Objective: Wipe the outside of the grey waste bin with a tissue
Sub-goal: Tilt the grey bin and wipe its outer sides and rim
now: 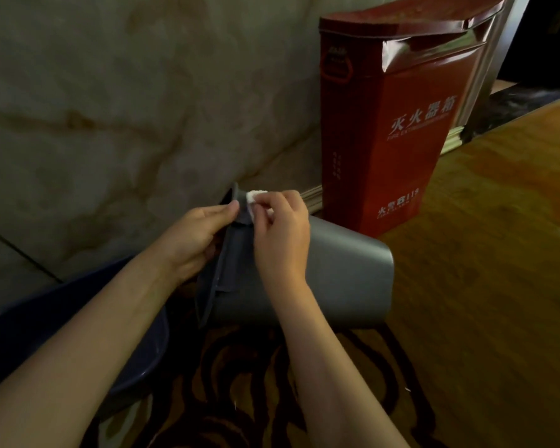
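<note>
Bin: the grey waste bin [346, 273] lies on its side in the middle of the view. Its open mouth points to 9 o'clock and its flat bottom points to 3 o'clock.
Where the bin sits: it is over the dark swirly carpet [240, 383]. I cannot tell if it rests on the carpet or is lifted a bit.
Tissue: the small white tissue [256, 197] is at 12 o'clock from the bin. It touches the outside of the rim, right at the top of the mouth.
Right side: the right grip [282, 234] reaches over the bin. Its thumb and fingers are curled and pinch the tissue against the rim.
Left side: the left grip [194, 237] is at 9 o'clock from the bin and holds the rim of the mouth. Its thumb lies on the edge, very near the tissue, and the other fingers are mostly hidden.
Red box: a tall red box [385, 140] with white writing stands at 1 o'clock, just behind the bin.
Basin: a dark blue basin [149, 357] is at 8 o'clock, partly under the left arm.
Wall: a pale stone wall [110, 108] fills 10 to 12 o'clock.
Floor: a shiny brown floor [498, 253] is at 3 o'clock.
</note>
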